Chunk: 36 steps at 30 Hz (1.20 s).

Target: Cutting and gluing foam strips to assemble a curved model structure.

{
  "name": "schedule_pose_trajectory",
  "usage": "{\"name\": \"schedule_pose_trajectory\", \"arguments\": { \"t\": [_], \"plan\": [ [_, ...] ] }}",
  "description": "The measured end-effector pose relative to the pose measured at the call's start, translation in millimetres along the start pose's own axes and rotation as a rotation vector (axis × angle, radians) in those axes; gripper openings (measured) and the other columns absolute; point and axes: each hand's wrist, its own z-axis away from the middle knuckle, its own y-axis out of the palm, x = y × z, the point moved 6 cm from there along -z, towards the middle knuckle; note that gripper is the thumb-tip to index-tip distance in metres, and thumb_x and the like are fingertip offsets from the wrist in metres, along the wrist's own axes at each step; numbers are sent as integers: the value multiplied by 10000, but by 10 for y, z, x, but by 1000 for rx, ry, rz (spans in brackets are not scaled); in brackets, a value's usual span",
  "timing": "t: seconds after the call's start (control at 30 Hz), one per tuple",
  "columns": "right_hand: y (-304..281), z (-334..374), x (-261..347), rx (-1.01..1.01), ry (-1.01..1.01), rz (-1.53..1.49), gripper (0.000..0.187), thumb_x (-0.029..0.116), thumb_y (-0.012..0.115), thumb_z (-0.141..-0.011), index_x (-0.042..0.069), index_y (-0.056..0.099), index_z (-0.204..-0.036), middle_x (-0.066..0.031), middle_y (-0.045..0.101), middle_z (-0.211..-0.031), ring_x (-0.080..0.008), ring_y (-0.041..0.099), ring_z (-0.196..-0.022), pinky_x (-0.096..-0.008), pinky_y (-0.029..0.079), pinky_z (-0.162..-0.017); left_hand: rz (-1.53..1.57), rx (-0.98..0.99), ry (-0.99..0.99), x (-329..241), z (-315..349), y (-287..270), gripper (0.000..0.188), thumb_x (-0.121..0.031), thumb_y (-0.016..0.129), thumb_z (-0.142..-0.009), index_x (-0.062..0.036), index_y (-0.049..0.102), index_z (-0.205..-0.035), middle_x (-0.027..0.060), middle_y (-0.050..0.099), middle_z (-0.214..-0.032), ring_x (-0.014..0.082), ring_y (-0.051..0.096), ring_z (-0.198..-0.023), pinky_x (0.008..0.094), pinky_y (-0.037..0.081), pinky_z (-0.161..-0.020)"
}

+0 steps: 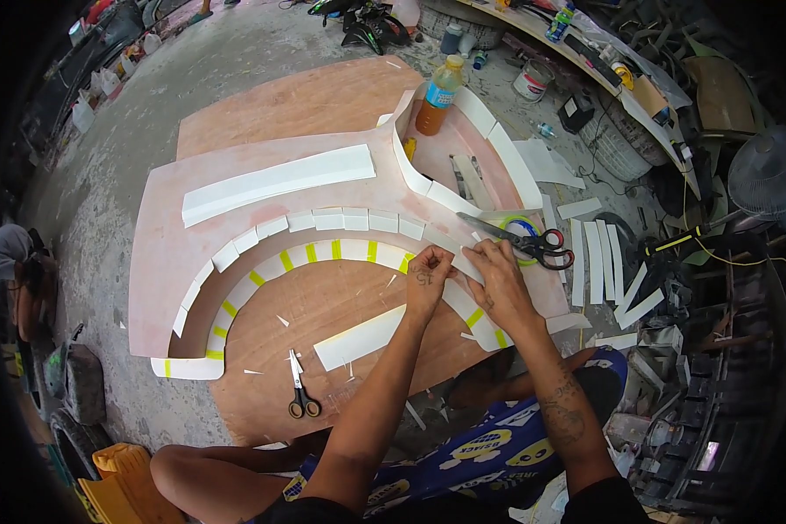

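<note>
A pale pink fender-shaped panel [262, 192] with a curved wheel arch lies on a plywood board [271, 323]. Short white card flaps [327, 218] line the arch's outer edge, and a curved white card band [323, 251] with yellow-green tape tabs runs inside it. At the arch's right end, my left hand [431, 275] pinches the edge of a white card strip [468, 263]. My right hand [500, 284] is closed on the strip's other side, partly hiding it. Large black-and-red scissors [546, 249] rest just beyond my right hand, over green and blue tape rolls [522, 229].
Small scissors [301, 397] and a white card piece [358, 339] lie on the plywood near me. A bottle of amber liquid [439, 96] stands in the panel's card-walled opening. Loose white strips [596, 262] lie at right, near a fan [764, 170]. A cluttered bench [603, 74] stands behind.
</note>
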Motion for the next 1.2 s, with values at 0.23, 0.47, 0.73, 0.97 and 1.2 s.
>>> {"name": "schedule_pose_trajectory", "arguments": {
  "t": [0.23,0.47,0.73,0.97,1.2],
  "plan": [
    [58,34,-32,45,11,97,513,250,706,-794,-73,584,-1174,-179,506,-1112,-343,461,-1035,-411,406,-926,136,45,-186,-52,71,16,115,-125,624,-907,-12,618,-887,9,610,-800,88,582,-680,233,513,-645],
    [51,53,-6,55,-5,132,583,348,691,-800,-66,575,-1194,-175,501,-1115,-338,457,-1048,-417,396,-923,266,93,-193,-209,149,101,127,-144,637,-887,-18,632,-900,11,613,-842,92,568,-721,241,504,-688],
    [-54,53,-97,11,-8,-103,415,192,645,-839,-63,589,-1162,-185,569,-1058,-342,535,-1031,-416,435,-886,65,-5,-191,-107,101,75,154,-188,683,-874,-56,622,-825,-5,599,-744,80,562,-654,222,470,-654],
    [-120,-3,-411,-218,140,-266,156,27,587,-851,-34,661,-975,-181,622,-836,-331,613,-773,-379,476,-705,63,-24,-127,-115,110,129,183,-207,691,-883,-59,623,-799,-2,615,-756,71,565,-674,218,475,-671],
    [-12,-114,-481,-187,147,-241,111,50,680,-800,-28,683,-880,-168,625,-807,-308,611,-711,-371,477,-642,63,-14,-104,-68,95,172,200,-204,675,-894,-42,625,-788,9,617,-752,75,559,-673,228,482,-684]
  ]
}}
